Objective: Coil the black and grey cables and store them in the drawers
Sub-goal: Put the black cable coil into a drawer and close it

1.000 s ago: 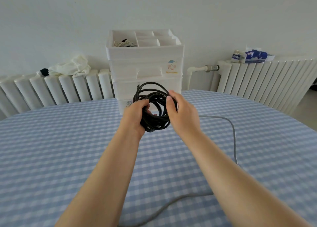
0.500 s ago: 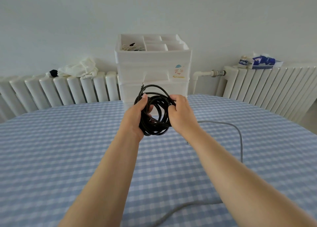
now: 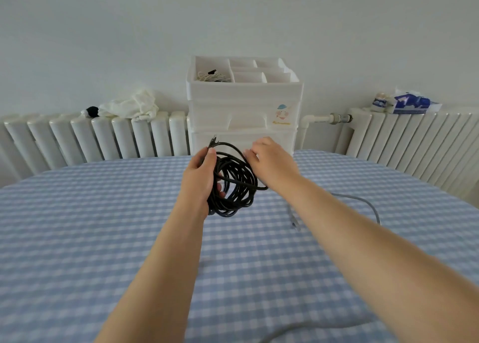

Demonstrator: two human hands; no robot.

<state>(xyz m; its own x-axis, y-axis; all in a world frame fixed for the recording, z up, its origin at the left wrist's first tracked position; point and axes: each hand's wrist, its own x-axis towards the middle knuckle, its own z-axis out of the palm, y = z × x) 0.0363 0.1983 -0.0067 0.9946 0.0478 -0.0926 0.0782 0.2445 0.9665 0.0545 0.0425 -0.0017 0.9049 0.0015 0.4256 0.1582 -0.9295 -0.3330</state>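
Black cable (image 3: 234, 184) coil gripped by left hand (image 3: 199, 179); right hand (image 3: 272, 161) fingers loose

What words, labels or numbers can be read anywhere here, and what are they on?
None can be read.
Sticker on the white drawer unit: a cartoon face above a line of yellow lettering, too small and blurred to read.
Blue and white packet on the right radiator: printed pattern, no legible words.

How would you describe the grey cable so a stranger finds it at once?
Start at the table with the blue checked cloth. Right of the black coil that the left hand grips, the grey cable lies loose on the cloth. Unlike the black one, it is pale, uncoiled and in neither hand.
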